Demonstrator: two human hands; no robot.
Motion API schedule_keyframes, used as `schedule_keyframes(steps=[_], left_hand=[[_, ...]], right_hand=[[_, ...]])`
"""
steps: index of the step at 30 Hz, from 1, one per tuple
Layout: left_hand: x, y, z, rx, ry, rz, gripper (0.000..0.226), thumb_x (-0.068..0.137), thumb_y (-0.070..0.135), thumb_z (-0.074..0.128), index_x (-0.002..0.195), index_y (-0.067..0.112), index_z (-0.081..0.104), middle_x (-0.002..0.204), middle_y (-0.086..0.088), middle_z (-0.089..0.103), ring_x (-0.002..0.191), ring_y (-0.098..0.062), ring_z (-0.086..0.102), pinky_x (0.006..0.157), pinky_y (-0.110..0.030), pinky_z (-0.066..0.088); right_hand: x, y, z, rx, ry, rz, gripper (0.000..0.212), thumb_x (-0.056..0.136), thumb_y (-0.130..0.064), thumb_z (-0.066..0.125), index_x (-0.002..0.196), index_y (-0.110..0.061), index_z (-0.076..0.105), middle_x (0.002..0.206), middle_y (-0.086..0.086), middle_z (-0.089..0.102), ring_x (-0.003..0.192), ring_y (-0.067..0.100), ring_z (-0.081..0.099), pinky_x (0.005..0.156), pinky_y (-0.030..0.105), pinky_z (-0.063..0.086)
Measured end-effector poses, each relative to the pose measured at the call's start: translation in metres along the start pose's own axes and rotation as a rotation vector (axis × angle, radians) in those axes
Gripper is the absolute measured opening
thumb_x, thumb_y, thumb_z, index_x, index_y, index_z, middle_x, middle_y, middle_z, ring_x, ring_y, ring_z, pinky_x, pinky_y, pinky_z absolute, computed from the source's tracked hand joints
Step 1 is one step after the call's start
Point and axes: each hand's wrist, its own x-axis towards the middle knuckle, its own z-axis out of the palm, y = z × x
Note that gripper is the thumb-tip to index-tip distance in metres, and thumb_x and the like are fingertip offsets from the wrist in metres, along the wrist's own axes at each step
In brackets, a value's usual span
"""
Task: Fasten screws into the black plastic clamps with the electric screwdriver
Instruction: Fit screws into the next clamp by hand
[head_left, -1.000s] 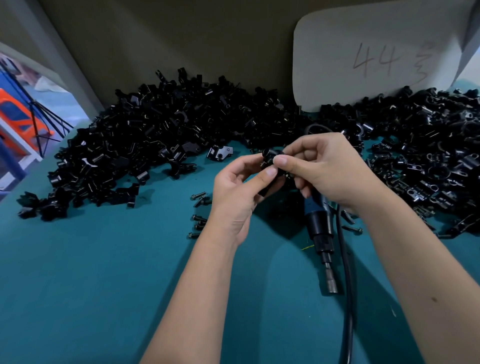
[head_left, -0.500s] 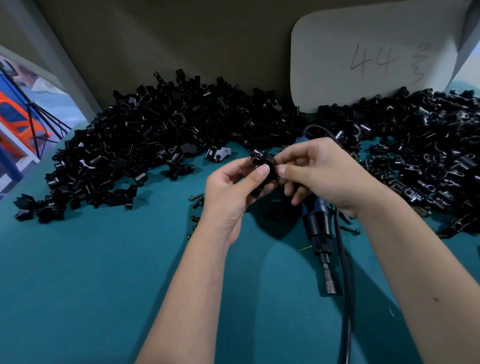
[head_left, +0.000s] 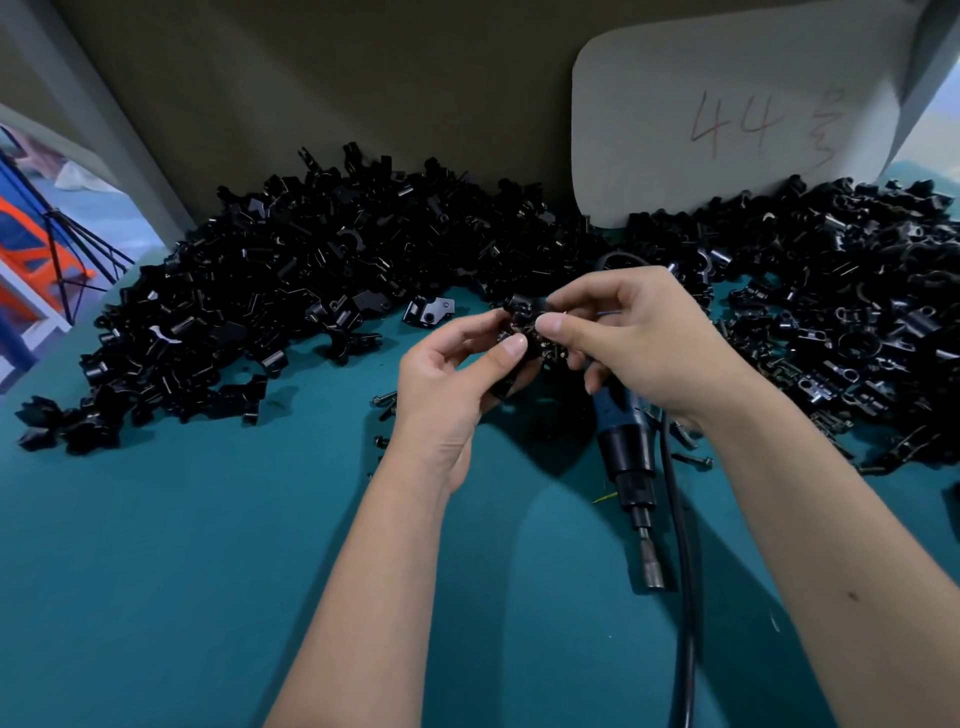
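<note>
Both hands pinch one black clamp (head_left: 522, 325) above the teal table (head_left: 208, 571).
Left hand (head_left: 447, 379) and right hand (head_left: 634, 338) fingertips clamped on it; screw detail hidden by fingers. Electric screwdriver (head_left: 626, 452) lies under right hand, handle hidden, cord cut off.

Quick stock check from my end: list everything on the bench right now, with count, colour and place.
clamp pile: too many to count, black, far side of the table, left to right
held clamp: one, black, pinched between both hands
electric screwdriver: one, blue and black, lying under the right hand
cable: one, black, beside the screwdriver
loose screws: a few, dark, by the left wrist
card: one, white, marked 44, far right
hands: left hand, right hand
</note>
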Motion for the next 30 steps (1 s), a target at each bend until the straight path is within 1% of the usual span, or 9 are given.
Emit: schedule_keyframes(steps=[4,8,12,14,18,20,23,27,30], left_hand=[[-0.0008,0.0017,0.0006,-0.050,-0.042,-0.002,0.038,0.072,0.010,0.080,0.110,0.007,0.074,0.105,-0.015,0.074,0.093,-0.023,0.073,0.090,-0.038,0.062],[-0.0007,0.0028,-0.0006,-0.071,-0.054,-0.004,0.028,0.071,0.012,0.081,0.099,0.012,0.080,0.104,-0.015,0.076,0.094,-0.025,0.075,0.084,-0.034,0.062],[-0.0015,0.0039,-0.0026,-0.081,-0.081,-0.020,0.022,0.072,0.011,0.080,0.095,0.010,0.080,0.100,-0.017,0.076,0.091,-0.024,0.075,0.079,-0.030,0.061],[-0.0022,0.0046,-0.0036,-0.075,-0.097,-0.028,0.019,0.073,0.011,0.080,0.092,0.011,0.082,0.099,-0.016,0.077,0.091,-0.024,0.075,0.081,-0.033,0.062],[-0.0023,0.0059,-0.0036,-0.058,-0.092,-0.040,0.029,0.076,0.013,0.078,0.103,0.006,0.074,0.100,-0.011,0.077,0.087,-0.019,0.074,0.086,-0.035,0.062],[-0.0029,0.0065,-0.0027,-0.085,-0.099,-0.058,0.027,0.076,0.012,0.077,0.102,0.005,0.073,0.098,-0.010,0.076,0.086,-0.018,0.075,0.080,-0.033,0.063],[-0.0047,0.0077,-0.0029,-0.111,-0.124,-0.089,0.024,0.078,0.011,0.075,0.102,0.005,0.072,0.096,-0.010,0.077,0.085,-0.018,0.076,0.075,-0.029,0.062],[-0.0061,0.0087,-0.0020,-0.091,-0.136,-0.077,0.025,0.078,0.011,0.077,0.103,0.007,0.075,0.099,-0.013,0.078,0.087,-0.021,0.077,0.074,-0.029,0.062],[-0.0053,0.0106,-0.0018,-0.088,-0.091,-0.055,0.018,0.074,0.012,0.079,0.092,0.013,0.080,0.092,-0.010,0.078,0.082,-0.020,0.076,0.072,-0.027,0.061]], right_hand=[[-0.0016,0.0009,-0.0002,-0.022,-0.046,-0.007,0.006,0.089,-0.015,0.083,0.091,-0.020,0.081,0.079,0.021,0.069,0.060,0.019,0.068,0.050,0.029,0.057],[-0.0007,0.0010,0.0030,0.003,-0.059,-0.002,0.009,0.087,-0.010,0.083,0.096,-0.011,0.079,0.081,0.030,0.066,0.060,0.020,0.068,0.050,0.029,0.057],[0.0003,0.0025,0.0037,0.002,-0.063,0.005,0.020,0.086,-0.011,0.084,0.104,-0.005,0.076,0.085,0.033,0.065,0.060,0.021,0.069,0.050,0.029,0.057],[0.0007,0.0038,0.0037,-0.012,-0.076,0.013,0.024,0.085,-0.016,0.085,0.105,-0.006,0.076,0.085,0.029,0.068,0.062,0.022,0.069,0.051,0.031,0.057],[-0.0015,0.0043,0.0002,-0.064,-0.140,0.021,0.031,0.080,-0.030,0.085,0.106,-0.014,0.078,0.083,0.016,0.075,0.065,0.022,0.070,0.054,0.034,0.060],[-0.0015,0.0050,-0.0008,-0.093,-0.133,0.022,0.025,0.083,-0.025,0.086,0.104,-0.014,0.078,0.081,0.011,0.076,0.064,0.022,0.071,0.054,0.034,0.060],[-0.0010,0.0059,-0.0021,-0.098,-0.141,0.053,0.026,0.084,-0.021,0.085,0.105,-0.010,0.075,0.077,0.009,0.073,0.064,0.023,0.072,0.056,0.035,0.061],[-0.0029,0.0033,-0.0033,0.024,-0.171,0.083,0.015,0.084,-0.010,0.084,0.097,-0.008,0.077,0.073,0.009,0.068,0.064,0.020,0.070,0.057,0.030,0.060],[-0.0028,0.0024,0.0010,0.137,-0.151,0.132,0.018,0.081,-0.006,0.084,0.098,-0.005,0.077,0.072,0.009,0.069,0.063,0.021,0.070,0.057,0.026,0.059]])
